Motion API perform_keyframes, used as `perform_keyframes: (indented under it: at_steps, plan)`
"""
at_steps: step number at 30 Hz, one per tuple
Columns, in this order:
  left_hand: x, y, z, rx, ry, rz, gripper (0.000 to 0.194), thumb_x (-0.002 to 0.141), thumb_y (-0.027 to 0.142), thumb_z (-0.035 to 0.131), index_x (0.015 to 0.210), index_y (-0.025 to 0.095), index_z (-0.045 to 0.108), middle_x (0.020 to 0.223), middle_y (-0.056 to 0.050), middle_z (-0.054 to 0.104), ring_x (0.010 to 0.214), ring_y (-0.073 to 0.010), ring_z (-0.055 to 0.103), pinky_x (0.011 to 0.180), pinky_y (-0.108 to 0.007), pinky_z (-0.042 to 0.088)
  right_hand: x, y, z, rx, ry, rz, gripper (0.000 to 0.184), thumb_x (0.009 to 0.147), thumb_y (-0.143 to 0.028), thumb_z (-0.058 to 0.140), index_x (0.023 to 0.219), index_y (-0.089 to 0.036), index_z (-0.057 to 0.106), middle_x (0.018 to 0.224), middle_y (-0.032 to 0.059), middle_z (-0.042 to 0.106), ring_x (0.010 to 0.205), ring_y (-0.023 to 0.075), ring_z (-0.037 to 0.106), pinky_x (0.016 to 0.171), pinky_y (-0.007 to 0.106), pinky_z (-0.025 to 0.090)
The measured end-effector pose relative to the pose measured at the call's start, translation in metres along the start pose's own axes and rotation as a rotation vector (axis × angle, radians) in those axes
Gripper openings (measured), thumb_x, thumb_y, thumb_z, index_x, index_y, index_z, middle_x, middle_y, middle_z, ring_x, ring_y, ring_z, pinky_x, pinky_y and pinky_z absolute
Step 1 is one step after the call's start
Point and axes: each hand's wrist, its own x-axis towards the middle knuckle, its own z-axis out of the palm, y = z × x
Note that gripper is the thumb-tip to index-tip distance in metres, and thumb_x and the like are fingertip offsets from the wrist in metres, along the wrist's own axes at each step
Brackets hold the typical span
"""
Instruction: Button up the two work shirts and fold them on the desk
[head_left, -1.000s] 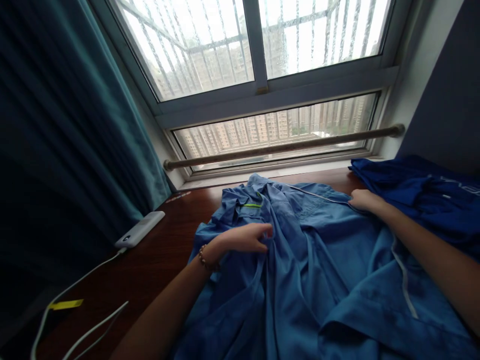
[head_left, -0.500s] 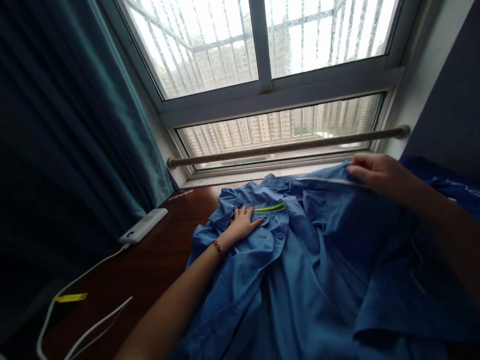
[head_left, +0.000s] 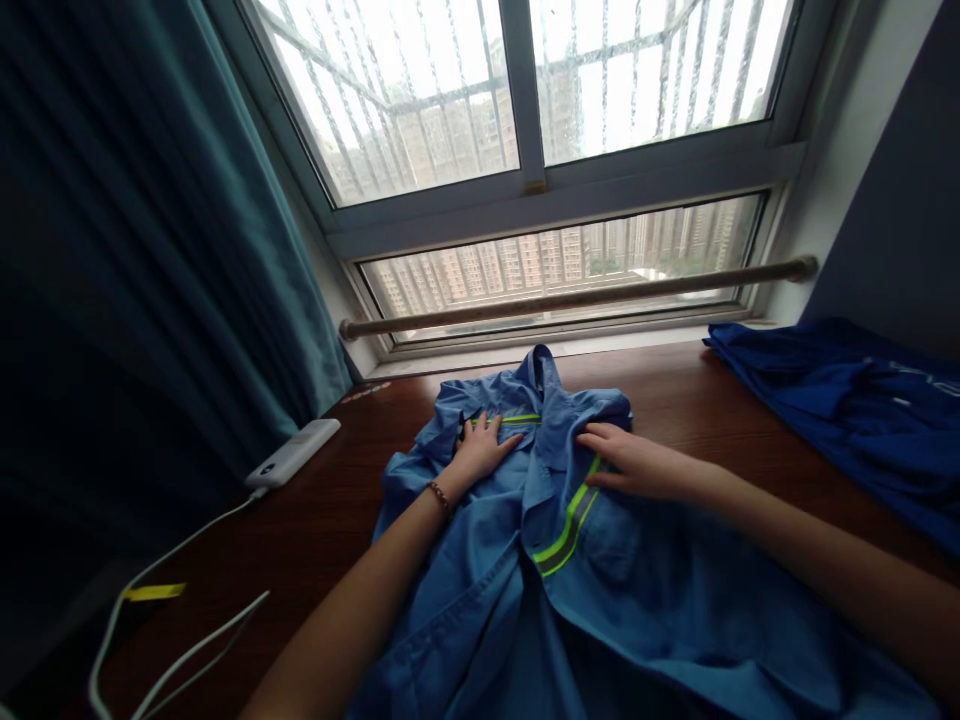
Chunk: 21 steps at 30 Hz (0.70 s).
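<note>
A blue work jacket [head_left: 480, 540] with a collar and yellow-green reflective stripes lies rumpled on the dark wooden surface, its front facing up. My left hand [head_left: 484, 452] rests flat on the chest beside one stripe, fingers spread, with nothing gripped. On the other front panel, my right hand [head_left: 626, 462] lies against the cloth near the shoulder, fingers stretched out and thumb apart, over the upper end of the second reflective stripe [head_left: 566, 535]. The collar [head_left: 541, 372] stands up between the two hands. Folds hide the sleeves.
A white power bank [head_left: 294, 453] with a white cable [head_left: 180, 545] lies at the left, below a blue curtain [head_left: 247, 250]. A darker blue garment [head_left: 832, 400] lies at the right. Behind the wooden surface [head_left: 667, 375], a metal rail [head_left: 585, 298] crosses the window.
The right front panel, lifted and pinched in my right hand before, now lies folded over with its stripe showing. My right hand has come inward and spread on it. My left hand stays put.
</note>
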Motion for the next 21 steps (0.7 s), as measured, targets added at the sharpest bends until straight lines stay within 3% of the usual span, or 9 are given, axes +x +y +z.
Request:
perform_keyframes:
  at_steps: [3, 5, 9, 13, 17, 19, 21]
  plan:
    - [0.003, -0.004, 0.002, -0.014, 0.031, 0.013, 0.076, 0.070, 0.075, 0.028, 0.129, 0.028, 0.036, 0.140, -0.013, 0.025, 0.126, -0.0428, 0.016, 0.091, -0.062, 0.023, 0.011, 0.006, 0.040, -0.171, 0.097, 0.063, 0.052, 0.083, -0.046, 0.045, 0.126, -0.017, 0.043, 0.127, 0.0100, 0.043, 0.111, 0.0276, 0.039, 0.094, 0.039, 0.034]
    - [0.008, -0.015, 0.000, -0.032, 0.041, -0.023, 0.076, 0.069, 0.075, 0.030, 0.129, 0.028, 0.037, 0.140, -0.012, 0.024, 0.125, -0.0436, 0.016, 0.091, -0.060, 0.025, 0.014, 0.021, 0.050, -0.256, 0.109, 0.137, 0.054, 0.085, -0.050, 0.037, 0.128, -0.018, 0.043, 0.127, 0.0084, 0.044, 0.111, 0.0282, 0.038, 0.094, 0.040, 0.033]
    - [0.018, -0.058, -0.016, -0.021, 0.100, -0.212, 0.077, 0.067, 0.074, 0.037, 0.127, 0.026, 0.041, 0.140, -0.014, 0.025, 0.124, -0.0457, 0.017, 0.090, -0.063, 0.023, 0.014, 0.072, 0.043, -0.372, 0.102, 0.384, 0.055, 0.087, -0.050, 0.030, 0.127, -0.015, 0.043, 0.128, 0.0077, 0.044, 0.111, 0.0289, 0.037, 0.094, 0.040, 0.032]
    - [0.023, -0.106, -0.027, 0.002, 0.295, -0.333, 0.075, 0.069, 0.066, 0.044, 0.120, 0.011, 0.048, 0.132, -0.027, 0.030, 0.123, -0.0493, 0.014, 0.081, -0.069, 0.023, 0.020, 0.109, 0.033, -0.453, 0.086, 0.622, 0.050, 0.087, -0.046, 0.030, 0.127, -0.019, 0.044, 0.132, 0.0049, 0.040, 0.113, 0.0329, 0.035, 0.092, 0.050, 0.029]
    - [0.021, -0.119, -0.023, -0.047, 0.465, -0.305, 0.076, 0.070, 0.063, 0.046, 0.108, -0.002, 0.053, 0.120, -0.039, 0.034, 0.120, -0.0543, 0.017, 0.073, -0.072, 0.026, 0.036, 0.102, 0.029, -0.546, 0.059, 0.728, 0.042, 0.087, -0.034, 0.034, 0.120, -0.015, 0.051, 0.127, 0.0106, 0.045, 0.118, 0.0360, 0.029, 0.094, 0.058, 0.018]
    - [0.020, -0.108, -0.019, 0.035, 0.551, -0.224, 0.072, 0.073, 0.058, 0.047, 0.112, -0.001, 0.050, 0.124, -0.038, 0.031, 0.121, -0.0526, 0.015, 0.078, -0.073, 0.020, 0.043, 0.082, 0.028, -0.636, 0.060, 0.704, 0.037, 0.085, -0.020, 0.034, 0.111, -0.009, 0.058, 0.120, 0.0161, 0.049, 0.118, 0.0363, 0.029, 0.096, 0.057, 0.017]
    - [0.019, -0.087, -0.015, 0.171, 0.591, -0.114, 0.066, 0.076, 0.051, 0.047, 0.121, 0.003, 0.045, 0.133, -0.032, 0.026, 0.125, -0.0477, 0.013, 0.086, -0.072, 0.013, 0.044, 0.055, 0.030, -0.671, 0.070, 0.580, 0.034, 0.082, -0.011, 0.034, 0.099, -0.005, 0.063, 0.109, 0.0194, 0.054, 0.113, 0.0339, 0.037, 0.094, 0.050, 0.024]
